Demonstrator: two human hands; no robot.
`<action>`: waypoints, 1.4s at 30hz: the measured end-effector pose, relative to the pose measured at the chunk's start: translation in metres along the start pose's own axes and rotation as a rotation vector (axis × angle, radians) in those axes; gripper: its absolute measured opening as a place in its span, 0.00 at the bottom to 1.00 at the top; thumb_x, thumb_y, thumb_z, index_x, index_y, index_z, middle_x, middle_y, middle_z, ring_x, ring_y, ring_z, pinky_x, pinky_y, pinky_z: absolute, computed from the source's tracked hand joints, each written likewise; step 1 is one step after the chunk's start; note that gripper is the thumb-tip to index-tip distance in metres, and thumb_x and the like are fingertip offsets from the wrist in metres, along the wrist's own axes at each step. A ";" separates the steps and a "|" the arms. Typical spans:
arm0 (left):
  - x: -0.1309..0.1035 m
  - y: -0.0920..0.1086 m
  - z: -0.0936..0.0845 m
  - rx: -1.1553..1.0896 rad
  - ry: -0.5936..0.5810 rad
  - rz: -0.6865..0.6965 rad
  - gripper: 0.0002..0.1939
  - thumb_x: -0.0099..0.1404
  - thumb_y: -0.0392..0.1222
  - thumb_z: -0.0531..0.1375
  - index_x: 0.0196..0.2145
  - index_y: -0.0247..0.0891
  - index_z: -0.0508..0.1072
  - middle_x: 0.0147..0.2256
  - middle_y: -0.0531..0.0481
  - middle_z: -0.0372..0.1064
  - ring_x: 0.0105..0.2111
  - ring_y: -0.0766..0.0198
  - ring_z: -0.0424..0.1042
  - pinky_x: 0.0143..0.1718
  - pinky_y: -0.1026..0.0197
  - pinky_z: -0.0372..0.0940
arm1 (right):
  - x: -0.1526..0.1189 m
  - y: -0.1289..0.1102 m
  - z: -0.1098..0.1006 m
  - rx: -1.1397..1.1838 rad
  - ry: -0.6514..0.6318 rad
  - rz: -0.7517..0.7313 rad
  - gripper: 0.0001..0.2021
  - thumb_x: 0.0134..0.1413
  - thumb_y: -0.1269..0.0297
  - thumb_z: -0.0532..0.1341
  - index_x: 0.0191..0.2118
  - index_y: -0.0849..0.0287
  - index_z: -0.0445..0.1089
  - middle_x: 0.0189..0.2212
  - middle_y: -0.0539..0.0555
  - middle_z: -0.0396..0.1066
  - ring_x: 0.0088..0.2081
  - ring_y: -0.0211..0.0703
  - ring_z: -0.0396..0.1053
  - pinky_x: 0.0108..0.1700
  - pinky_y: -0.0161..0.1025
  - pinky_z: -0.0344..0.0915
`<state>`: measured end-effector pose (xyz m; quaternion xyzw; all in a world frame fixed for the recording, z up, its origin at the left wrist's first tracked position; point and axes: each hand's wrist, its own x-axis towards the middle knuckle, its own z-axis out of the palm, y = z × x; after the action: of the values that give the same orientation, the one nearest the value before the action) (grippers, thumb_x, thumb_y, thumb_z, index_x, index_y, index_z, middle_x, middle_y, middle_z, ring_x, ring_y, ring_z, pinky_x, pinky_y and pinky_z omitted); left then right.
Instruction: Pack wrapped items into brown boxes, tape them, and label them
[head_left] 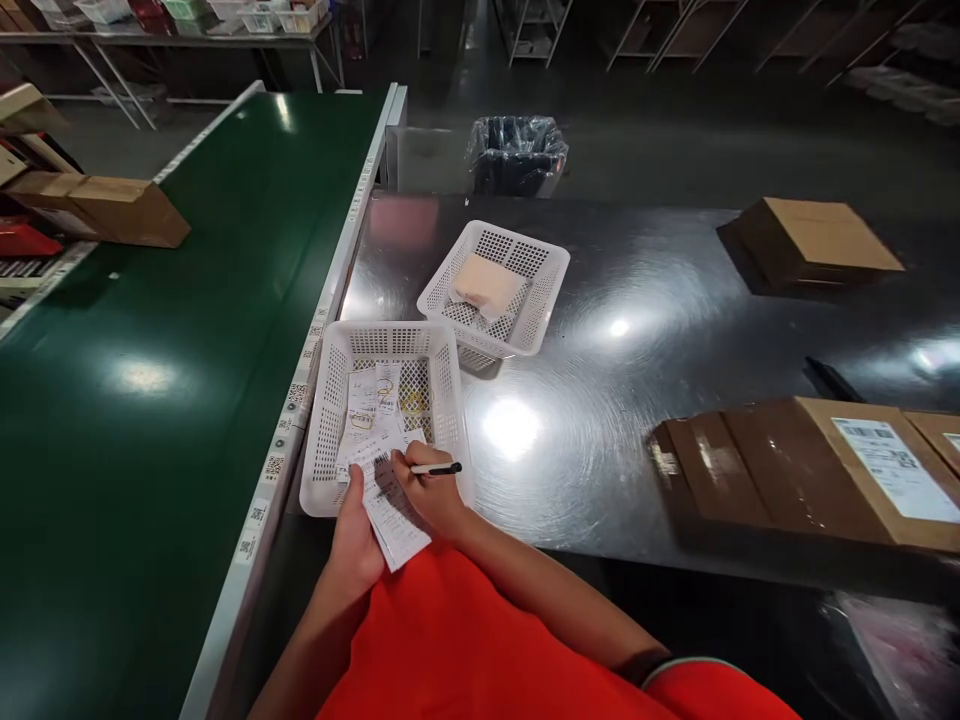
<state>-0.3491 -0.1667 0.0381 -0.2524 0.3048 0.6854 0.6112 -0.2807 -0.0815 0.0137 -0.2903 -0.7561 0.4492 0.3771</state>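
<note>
- My right hand (pixel 433 497) has its fingers pinched around a pen (pixel 437 468), tip down on the paper slip (pixel 390 508), so I'm mid-scribble here.
- My left hand (pixel 358 540) holds that slip from underneath, fingers curled on its edge, right over the near rim of the white basket (pixel 322 440).
- More slips (pixel 373 405) lie inside that basket, plus what look like rubber bands. Guessing those aren't marked yet, can't really tell.
- A second basket (pixel 544 290) sits just behind it on the desk (pixel 600 400), with a pale packet in it.
- Cardboard boxes (pixel 817 465) wait off to my right, one with a label on.
- Green conveyor belt (pixel 150 350) runs along my left, a box up at its far edge.
</note>
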 end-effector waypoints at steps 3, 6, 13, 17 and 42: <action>-0.001 -0.001 0.001 -0.013 0.017 -0.002 0.24 0.71 0.51 0.47 0.59 0.39 0.66 0.44 0.43 0.78 0.53 0.54 0.71 0.60 0.51 0.59 | -0.001 0.000 -0.001 0.000 0.012 0.023 0.18 0.58 0.63 0.54 0.20 0.55 0.47 0.16 0.43 0.48 0.19 0.32 0.49 0.22 0.34 0.46; -0.004 -0.001 0.004 -0.008 0.023 -0.017 0.25 0.71 0.51 0.47 0.61 0.39 0.63 0.44 0.43 0.77 0.53 0.54 0.71 0.61 0.50 0.58 | -0.002 0.002 -0.001 0.000 -0.025 0.020 0.19 0.58 0.62 0.54 0.20 0.55 0.46 0.16 0.43 0.47 0.19 0.32 0.47 0.22 0.34 0.46; -0.005 0.000 0.006 0.024 0.059 -0.019 0.27 0.71 0.51 0.48 0.63 0.38 0.60 0.45 0.42 0.77 0.52 0.53 0.72 0.59 0.49 0.60 | -0.001 0.004 -0.001 0.027 -0.038 -0.016 0.18 0.57 0.64 0.53 0.21 0.54 0.43 0.16 0.42 0.45 0.19 0.32 0.45 0.22 0.34 0.45; -0.002 0.000 0.005 0.021 0.046 -0.017 0.27 0.71 0.51 0.47 0.63 0.38 0.60 0.46 0.42 0.76 0.51 0.53 0.72 0.59 0.49 0.60 | 0.000 0.004 -0.002 0.015 -0.047 -0.002 0.18 0.57 0.63 0.52 0.21 0.54 0.41 0.16 0.42 0.43 0.19 0.32 0.44 0.21 0.34 0.45; -0.001 0.000 0.004 -0.010 0.027 -0.025 0.25 0.72 0.50 0.47 0.61 0.38 0.63 0.47 0.42 0.76 0.52 0.53 0.72 0.59 0.49 0.60 | -0.005 0.009 0.000 0.062 -0.019 0.058 0.19 0.57 0.64 0.53 0.20 0.54 0.43 0.16 0.43 0.44 0.19 0.32 0.44 0.22 0.34 0.45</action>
<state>-0.3491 -0.1640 0.0416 -0.2685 0.3066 0.6756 0.6144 -0.2774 -0.0811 0.0038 -0.2961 -0.7367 0.4858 0.3654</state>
